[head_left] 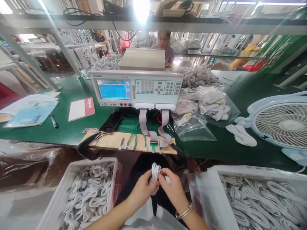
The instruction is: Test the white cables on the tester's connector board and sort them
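Over my lap, a coiled white cable (156, 170) is held between both hands. My left hand (144, 184) is closed around the coil from the left, thumb across its front. My right hand (173, 184) pinches the coil's right side, and part of the white bundle pokes out behind its fingers. Just beyond the hands, a wooden board (115, 140) with small connectors and green wires lies at the table's edge. Grey ribbon cables (144, 123) run from it up to a tester (136, 89) with a lit blue screen.
White bins of coiled cables stand at left (69, 166) and right (216, 191). Black clamps (87, 148) grip the board. On the green table (206, 150) are bagged cables (213, 105), a loose coil (241, 135), a fan (283, 123), a notebook (81, 109) and a marker (54, 121). A person (169, 54) sits opposite.
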Available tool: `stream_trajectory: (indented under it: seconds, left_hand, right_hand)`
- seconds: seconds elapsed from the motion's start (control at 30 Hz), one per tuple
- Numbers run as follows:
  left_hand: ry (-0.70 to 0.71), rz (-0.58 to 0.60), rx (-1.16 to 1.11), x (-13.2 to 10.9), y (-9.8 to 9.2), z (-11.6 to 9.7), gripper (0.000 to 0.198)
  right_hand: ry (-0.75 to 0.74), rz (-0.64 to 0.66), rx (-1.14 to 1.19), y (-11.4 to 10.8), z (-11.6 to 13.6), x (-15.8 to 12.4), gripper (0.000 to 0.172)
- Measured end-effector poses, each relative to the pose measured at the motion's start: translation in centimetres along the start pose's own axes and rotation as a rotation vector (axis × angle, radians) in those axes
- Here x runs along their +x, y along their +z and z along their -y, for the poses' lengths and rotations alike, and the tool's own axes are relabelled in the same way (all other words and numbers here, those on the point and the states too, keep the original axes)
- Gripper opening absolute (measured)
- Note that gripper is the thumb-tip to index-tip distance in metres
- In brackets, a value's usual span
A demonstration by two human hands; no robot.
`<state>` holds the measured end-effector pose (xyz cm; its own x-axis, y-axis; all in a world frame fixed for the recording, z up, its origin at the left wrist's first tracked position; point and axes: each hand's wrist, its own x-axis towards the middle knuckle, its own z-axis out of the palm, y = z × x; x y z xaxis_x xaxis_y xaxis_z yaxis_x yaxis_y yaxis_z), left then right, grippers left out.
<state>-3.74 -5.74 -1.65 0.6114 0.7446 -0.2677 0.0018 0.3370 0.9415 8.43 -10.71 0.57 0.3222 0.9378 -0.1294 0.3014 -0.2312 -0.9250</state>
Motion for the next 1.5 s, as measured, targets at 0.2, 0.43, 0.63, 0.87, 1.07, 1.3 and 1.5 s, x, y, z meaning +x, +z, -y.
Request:
stream_trajectory:
  seconds: [0.2,0.43,0.63,0.87,1.07,1.3,1.5]
  left_hand:
    - [0.098,-0.224,0.008,-0.3,0.7,-0.4,0.037]
    - [0.090,0.073,-0.278,-0.1,0.8,-2.3,0.039]
    - [-0.170,0.161,-0.559,1.7,-0.5,-2.8,0.020]
    - [-0.408,0.133,-0.590,3.6,-2.7,-3.2,0.023]
    - [-0.274,-0.088,-0.333,4.1,-2.2,-3.4,0.027]
    - [-0.215,-0.169,-0.368,4.8,-1.1,-3.1,0.027]
    - [-0.094,-0.349,-0.520,4.4,0.4,-2.4,0.028]
  right_hand:
    - [0.020,-0.094,0.125,0.0,-0.6,1.3,0.013]
    - [0.100,-0.031,0.388,-1.2,-0.4,3.3,0.020]
    - [0.053,-0.050,0.182,-2.3,0.2,4.9,0.020]
    - [0.073,-0.036,0.207,-1.6,0.8,5.3,0.021]
    - [0.098,-0.095,0.248,-1.1,0.2,5.0,0.029]
    - [-0.023,0.053,0.072,-3.1,0.3,5.0,0.025]
    - [-0.069,0.041,0.084,-2.5,0.1,4.5,0.024]
